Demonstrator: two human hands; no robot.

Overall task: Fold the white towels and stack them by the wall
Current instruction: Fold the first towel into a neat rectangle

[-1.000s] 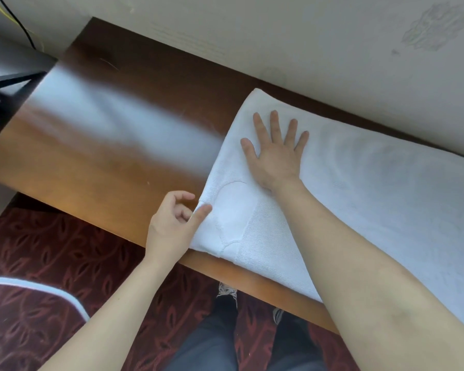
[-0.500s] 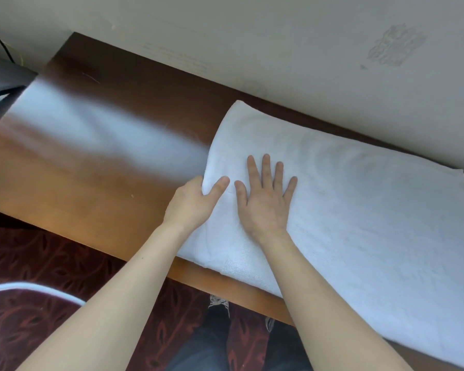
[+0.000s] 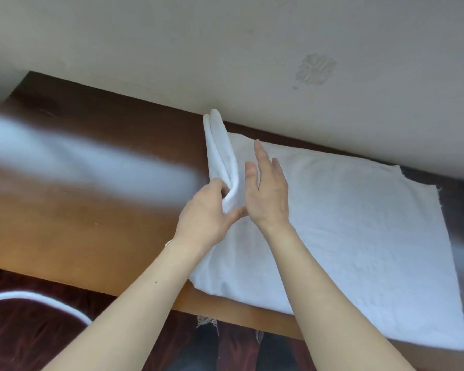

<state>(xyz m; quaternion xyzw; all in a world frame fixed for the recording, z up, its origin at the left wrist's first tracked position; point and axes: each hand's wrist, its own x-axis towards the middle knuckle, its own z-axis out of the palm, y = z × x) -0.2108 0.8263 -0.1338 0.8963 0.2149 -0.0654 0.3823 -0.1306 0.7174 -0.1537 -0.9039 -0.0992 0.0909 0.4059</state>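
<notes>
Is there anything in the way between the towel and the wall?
Nothing visible. The towel lies with its far edge close along the wall; only a bare strip of table shows between them. The left hand grips its raised end; the right hand is open beside it.

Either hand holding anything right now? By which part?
The left hand grips the white towel by its folded left end, which stands raised off the table. The right hand is open beside that fold, holding nothing.
</notes>
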